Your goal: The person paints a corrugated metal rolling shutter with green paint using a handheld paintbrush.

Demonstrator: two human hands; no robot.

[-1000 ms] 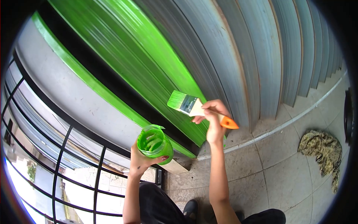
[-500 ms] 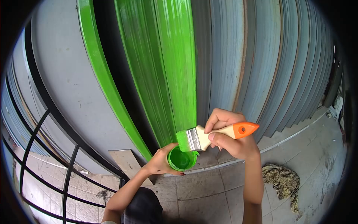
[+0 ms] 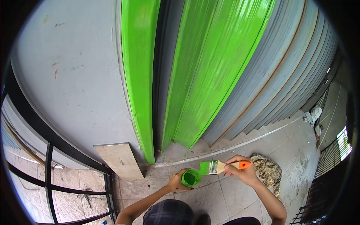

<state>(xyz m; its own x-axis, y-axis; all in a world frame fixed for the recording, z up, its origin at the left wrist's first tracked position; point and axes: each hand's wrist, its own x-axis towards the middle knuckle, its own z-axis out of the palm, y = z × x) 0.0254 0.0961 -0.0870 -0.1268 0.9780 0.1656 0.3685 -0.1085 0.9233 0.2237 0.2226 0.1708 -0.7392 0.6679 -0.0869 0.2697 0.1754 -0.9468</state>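
Observation:
My left hand point(image 3: 176, 181) is wrapped round a small tub of green paint point(image 3: 191, 177), its open mouth facing up. In my right hand point(image 3: 240, 171) is a flat paintbrush point(image 3: 221, 167) with a cream handle, an orange end and a metal band. Green paint coats its bristles, which point left, just beside the tub's rim. Above both hands stands a corrugated metal shutter, with a wide green-painted section point(image 3: 213, 75) in the middle. A green upright strip point(image 3: 139, 75) runs to its left, past a dark gap.
Unpainted grey folds point(image 3: 270, 82) continue rightwards. A grey wall panel point(image 3: 75, 82) fills the left, with a loose board point(image 3: 119, 160) leaning at its foot. A black metal grille point(image 3: 48, 176) stands lower left. A crumpled cloth point(image 3: 267, 172) lies on the tiled floor point(image 3: 210, 198).
The view has shifted, bringing more of the left panel in. Both hands now appear lower and farther from the shutter, and the brush has moved away from the painted folds.

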